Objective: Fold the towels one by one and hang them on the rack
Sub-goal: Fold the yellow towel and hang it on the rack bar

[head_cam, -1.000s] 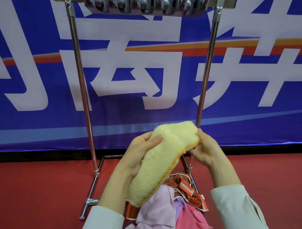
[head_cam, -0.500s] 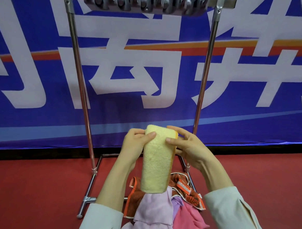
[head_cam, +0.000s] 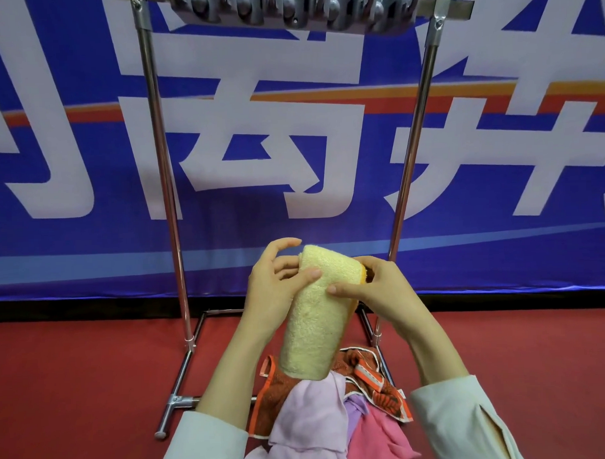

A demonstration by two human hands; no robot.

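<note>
1. Item under handling: a pale yellow fluffy towel [head_cam: 313, 314], folded into a long narrow strip with an orange edge showing at its upper right. It is held off the floor, nearly upright and leaning slightly, in front of the person.
2. Left hand [head_cam: 270, 294]: grips the upper left side of the towel, thumb pressed on the front face and fingers behind it. The index finger stands raised, clear of the fabric.
3. Right hand [head_cam: 377, 290]: grips the upper right side, thumb laid across the front and fingers curled round the orange edge.
4. The towel's lower end hangs over a heap of cloths on the floor; whether it touches them cannot be told.
5. Heap contents: a rust-orange patterned towel [head_cam: 376, 381], a pale lilac cloth [head_cam: 311, 416], a purple cloth [head_cam: 357, 411] and a bright pink cloth [head_cam: 377, 438].
6. Silver metal tube rack [head_cam: 162, 165]: stands beyond the hands, with the heap lying between its base bars. Its top bar carries a row of grey metal clips [head_cam: 293, 10]. No towel hangs on it.
7. Surroundings: red floor [head_cam: 77, 391], blue banner with large white characters [head_cam: 294, 236] behind the rack. Both forearms emerge from cream sleeves [head_cam: 469, 426].
</note>
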